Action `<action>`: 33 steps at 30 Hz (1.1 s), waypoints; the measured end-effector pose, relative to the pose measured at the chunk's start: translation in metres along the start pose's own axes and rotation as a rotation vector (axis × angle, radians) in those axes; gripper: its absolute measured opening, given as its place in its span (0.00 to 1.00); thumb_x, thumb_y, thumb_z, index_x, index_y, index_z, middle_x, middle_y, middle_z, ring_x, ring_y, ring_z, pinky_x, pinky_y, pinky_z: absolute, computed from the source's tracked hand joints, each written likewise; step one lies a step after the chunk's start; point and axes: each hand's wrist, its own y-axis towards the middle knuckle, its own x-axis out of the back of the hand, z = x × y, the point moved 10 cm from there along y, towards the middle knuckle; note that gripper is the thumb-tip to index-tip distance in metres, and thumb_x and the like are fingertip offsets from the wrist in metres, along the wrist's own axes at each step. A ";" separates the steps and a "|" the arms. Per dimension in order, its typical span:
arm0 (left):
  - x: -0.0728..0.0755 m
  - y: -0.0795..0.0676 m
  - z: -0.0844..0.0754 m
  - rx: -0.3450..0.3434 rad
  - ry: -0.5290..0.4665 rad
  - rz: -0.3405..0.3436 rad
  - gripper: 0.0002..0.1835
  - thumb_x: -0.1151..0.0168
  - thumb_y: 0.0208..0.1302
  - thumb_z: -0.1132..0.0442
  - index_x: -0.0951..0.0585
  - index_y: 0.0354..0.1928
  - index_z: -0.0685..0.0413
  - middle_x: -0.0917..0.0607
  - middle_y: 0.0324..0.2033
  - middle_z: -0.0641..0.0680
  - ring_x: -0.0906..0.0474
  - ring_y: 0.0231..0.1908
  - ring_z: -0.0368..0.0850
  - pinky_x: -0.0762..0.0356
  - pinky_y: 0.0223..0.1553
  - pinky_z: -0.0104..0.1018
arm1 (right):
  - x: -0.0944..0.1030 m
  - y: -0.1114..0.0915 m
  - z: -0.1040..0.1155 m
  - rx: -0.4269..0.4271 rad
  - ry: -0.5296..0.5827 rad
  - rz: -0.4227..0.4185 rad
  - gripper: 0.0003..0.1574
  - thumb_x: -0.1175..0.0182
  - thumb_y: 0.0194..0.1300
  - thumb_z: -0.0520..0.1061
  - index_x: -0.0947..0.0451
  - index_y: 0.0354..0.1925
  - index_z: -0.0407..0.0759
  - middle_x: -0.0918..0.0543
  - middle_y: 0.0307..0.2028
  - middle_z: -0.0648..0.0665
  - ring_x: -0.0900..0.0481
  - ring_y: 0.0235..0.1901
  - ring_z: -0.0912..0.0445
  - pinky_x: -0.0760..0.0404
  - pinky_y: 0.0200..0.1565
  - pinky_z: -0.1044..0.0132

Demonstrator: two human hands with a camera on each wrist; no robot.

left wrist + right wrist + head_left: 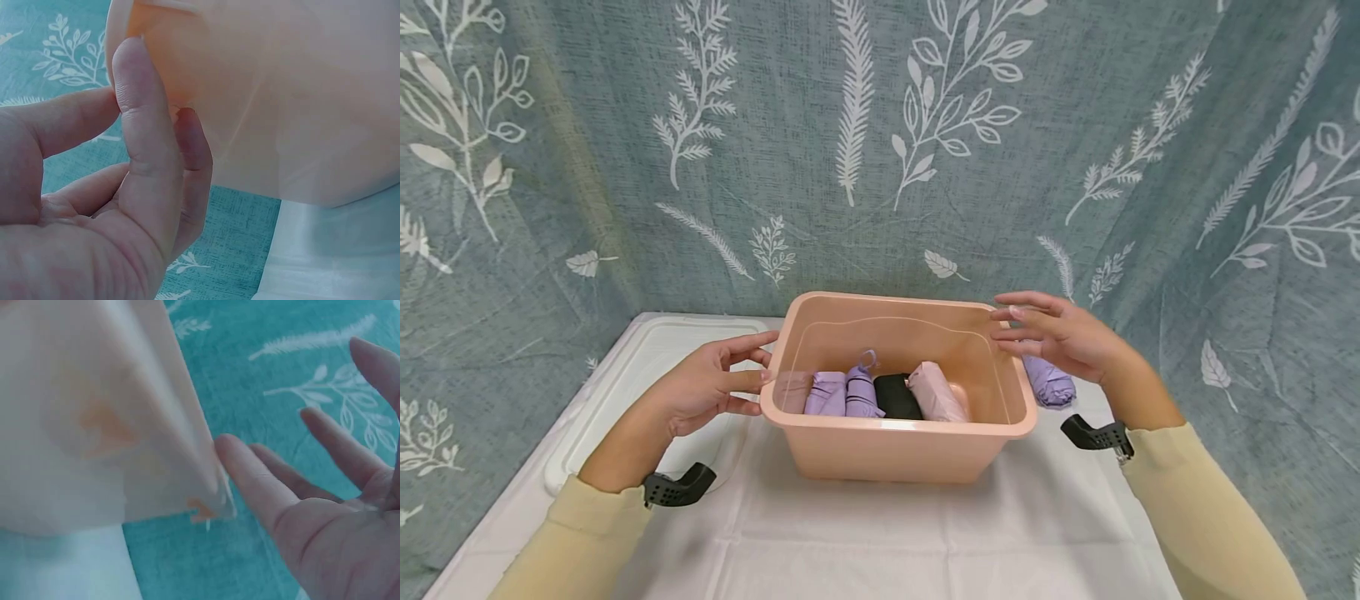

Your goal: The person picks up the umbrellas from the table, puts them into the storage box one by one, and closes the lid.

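A peach plastic bin [895,454] stands on the white-covered table. Inside, side by side, lie a lilac folded bundle [826,396], a lilac rolled umbrella [861,393] with a wrist loop, a black pouch-like item [895,398] and a pale pink rolled bundle [936,392]. My left hand [711,383] touches the bin's left rim with loosely bent fingers; in the left wrist view, fingertips [134,59] lie against its outer wall. My right hand [1060,333] is at the right rim, fingers spread and fairly straight. The right wrist view has one fingertip [231,450] right at the bin's edge.
Another lilac rolled bundle [1048,383] lies on the table just right of the bin, partly hidden behind it and my right hand. A white lid [625,400] lies flat at the left. A blue-grey leaf-print curtain [805,125] hangs behind and at both sides.
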 end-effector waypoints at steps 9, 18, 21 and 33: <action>-0.001 0.000 0.000 -0.004 -0.006 0.008 0.43 0.34 0.69 0.68 0.43 0.81 0.53 0.27 0.51 0.52 0.15 0.38 0.41 0.10 0.39 0.38 | 0.042 -0.008 -0.019 0.195 0.214 -0.132 0.18 0.50 0.81 0.43 0.24 0.64 0.46 0.19 0.60 0.45 0.16 0.58 0.51 0.19 0.63 0.59; -0.003 -0.001 -0.003 -0.025 0.000 0.018 0.43 0.34 0.69 0.67 0.44 0.81 0.54 0.27 0.52 0.51 0.16 0.41 0.42 0.10 0.38 0.39 | 0.085 -0.013 -0.050 0.321 0.222 -0.315 0.21 0.47 0.80 0.43 0.27 0.66 0.38 0.18 0.58 0.51 0.17 0.57 0.54 0.17 0.61 0.63; -0.003 -0.001 -0.004 -0.034 0.001 0.019 0.43 0.34 0.70 0.67 0.44 0.81 0.55 0.26 0.51 0.51 0.16 0.40 0.42 0.10 0.38 0.38 | 0.101 -0.014 -0.065 0.314 0.195 -0.410 0.24 0.44 0.78 0.45 0.28 0.66 0.34 0.17 0.55 0.54 0.16 0.55 0.57 0.17 0.60 0.64; -0.002 -0.001 -0.003 -0.020 0.012 0.003 0.42 0.35 0.70 0.67 0.44 0.81 0.54 0.26 0.51 0.50 0.16 0.40 0.42 0.10 0.40 0.39 | 0.149 -0.016 -0.119 0.118 0.000 -0.786 0.31 0.33 0.70 0.52 0.22 0.62 0.34 0.16 0.43 0.63 0.19 0.47 0.68 0.18 0.57 0.74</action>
